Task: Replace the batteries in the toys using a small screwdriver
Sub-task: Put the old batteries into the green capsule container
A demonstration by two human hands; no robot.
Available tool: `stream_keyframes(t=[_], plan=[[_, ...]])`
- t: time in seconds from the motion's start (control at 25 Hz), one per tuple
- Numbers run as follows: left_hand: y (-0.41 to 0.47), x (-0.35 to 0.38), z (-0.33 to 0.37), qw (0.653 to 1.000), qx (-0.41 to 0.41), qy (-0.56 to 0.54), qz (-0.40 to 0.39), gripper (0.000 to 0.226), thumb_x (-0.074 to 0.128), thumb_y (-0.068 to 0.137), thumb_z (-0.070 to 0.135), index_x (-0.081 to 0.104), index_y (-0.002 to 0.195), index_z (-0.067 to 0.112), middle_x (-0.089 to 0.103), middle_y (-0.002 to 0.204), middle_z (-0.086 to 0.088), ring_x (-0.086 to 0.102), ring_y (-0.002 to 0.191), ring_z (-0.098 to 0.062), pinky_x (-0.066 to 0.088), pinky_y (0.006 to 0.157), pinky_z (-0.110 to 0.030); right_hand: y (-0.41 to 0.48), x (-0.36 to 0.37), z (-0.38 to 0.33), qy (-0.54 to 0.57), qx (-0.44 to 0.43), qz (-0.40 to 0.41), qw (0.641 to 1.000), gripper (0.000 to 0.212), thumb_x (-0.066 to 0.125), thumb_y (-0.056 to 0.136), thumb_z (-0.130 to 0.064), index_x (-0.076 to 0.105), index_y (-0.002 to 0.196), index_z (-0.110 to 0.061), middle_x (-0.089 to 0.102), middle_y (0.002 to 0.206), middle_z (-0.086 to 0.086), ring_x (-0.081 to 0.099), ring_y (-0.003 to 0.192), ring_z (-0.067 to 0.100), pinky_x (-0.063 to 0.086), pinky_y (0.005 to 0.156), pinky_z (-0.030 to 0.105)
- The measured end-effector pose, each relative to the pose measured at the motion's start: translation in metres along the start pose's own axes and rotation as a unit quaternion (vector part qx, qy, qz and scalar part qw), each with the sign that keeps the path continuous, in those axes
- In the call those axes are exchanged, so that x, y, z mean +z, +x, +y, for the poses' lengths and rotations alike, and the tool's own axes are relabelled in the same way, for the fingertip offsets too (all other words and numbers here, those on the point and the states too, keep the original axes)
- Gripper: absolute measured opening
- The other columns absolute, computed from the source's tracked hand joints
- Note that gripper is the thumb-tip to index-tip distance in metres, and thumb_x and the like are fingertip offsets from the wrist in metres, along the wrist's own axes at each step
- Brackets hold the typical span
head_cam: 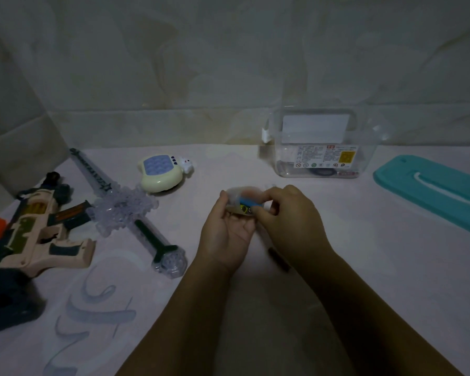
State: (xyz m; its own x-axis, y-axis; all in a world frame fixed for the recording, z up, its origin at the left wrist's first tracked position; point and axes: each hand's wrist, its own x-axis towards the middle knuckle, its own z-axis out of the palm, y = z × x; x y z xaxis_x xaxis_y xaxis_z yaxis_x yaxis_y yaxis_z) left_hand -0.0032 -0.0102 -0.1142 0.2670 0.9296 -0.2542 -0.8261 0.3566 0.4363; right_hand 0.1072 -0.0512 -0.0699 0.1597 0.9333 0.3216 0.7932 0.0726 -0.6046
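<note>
My left hand [228,226] lies palm up and cradles a small clear plastic case [242,198] with blue and yellow batteries [248,204] inside. My right hand [288,213] reaches over from the right, and its fingers pinch the end of a battery at the case's near edge. A dark slim screwdriver [278,259] lies on the table just under my right wrist, partly hidden. A toy gun [36,234], a clear toy sword [125,210] and a cream push-button toy [160,172] lie to the left.
A clear plastic storage box [320,147] stands at the back right against the wall. Its teal lid [432,188] lies flat at the far right. A dark object [6,305] sits at the left edge. The table wears a pale cloth [255,308].
</note>
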Motion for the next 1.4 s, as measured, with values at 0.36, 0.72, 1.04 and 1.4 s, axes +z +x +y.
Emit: stream_keyframes(t=[0.36,0.72,1.04,1.4], plan=[[-0.008,0.008,0.0,0.999,-0.011,0.026,-0.034,0.059,0.048,0.097,0.037,0.048,0.135,-0.009,0.067,0.119,-0.029,0.071,0.103,-0.033,0.056,0.095,-0.039,0.002,0.002,-0.007,0.09,-0.026,0.071,0.993,0.008,0.065,0.082,-0.018,0.058,0.084,-0.013,0.057,0.078,-0.002,0.053,0.068,0.01,0.047,0.063,0.026],[-0.006,0.008,0.001,1.0,-0.01,0.016,-0.02,0.054,0.044,0.102,0.037,0.052,0.13,-0.009,0.065,0.123,-0.029,0.069,0.109,-0.034,0.055,0.097,-0.038,0.005,0.01,-0.003,0.097,-0.036,0.081,0.991,0.004,0.064,0.085,-0.021,0.065,0.088,-0.02,0.057,0.086,-0.005,0.054,0.076,0.005,0.05,0.071,0.024],[0.0,0.007,0.002,0.999,0.002,-0.041,0.016,0.053,0.051,0.1,0.033,0.049,0.137,-0.004,0.065,0.126,-0.027,0.069,0.107,-0.037,0.054,0.094,-0.048,0.004,-0.04,0.012,0.006,0.063,-0.094,0.994,0.014,0.063,0.081,-0.028,0.067,0.076,-0.015,0.065,0.072,-0.002,0.062,0.071,0.015,0.053,0.071,0.035],[-0.005,0.007,0.01,0.983,-0.02,-0.177,-0.031,0.059,0.058,0.096,0.037,0.05,0.137,-0.005,0.062,0.127,-0.03,0.071,0.096,-0.045,0.063,0.072,-0.047,-0.002,-0.033,0.002,0.002,0.026,-0.168,0.985,0.006,0.061,0.086,-0.031,0.064,0.09,-0.029,0.064,0.082,-0.006,0.061,0.077,0.01,0.052,0.077,0.031]])
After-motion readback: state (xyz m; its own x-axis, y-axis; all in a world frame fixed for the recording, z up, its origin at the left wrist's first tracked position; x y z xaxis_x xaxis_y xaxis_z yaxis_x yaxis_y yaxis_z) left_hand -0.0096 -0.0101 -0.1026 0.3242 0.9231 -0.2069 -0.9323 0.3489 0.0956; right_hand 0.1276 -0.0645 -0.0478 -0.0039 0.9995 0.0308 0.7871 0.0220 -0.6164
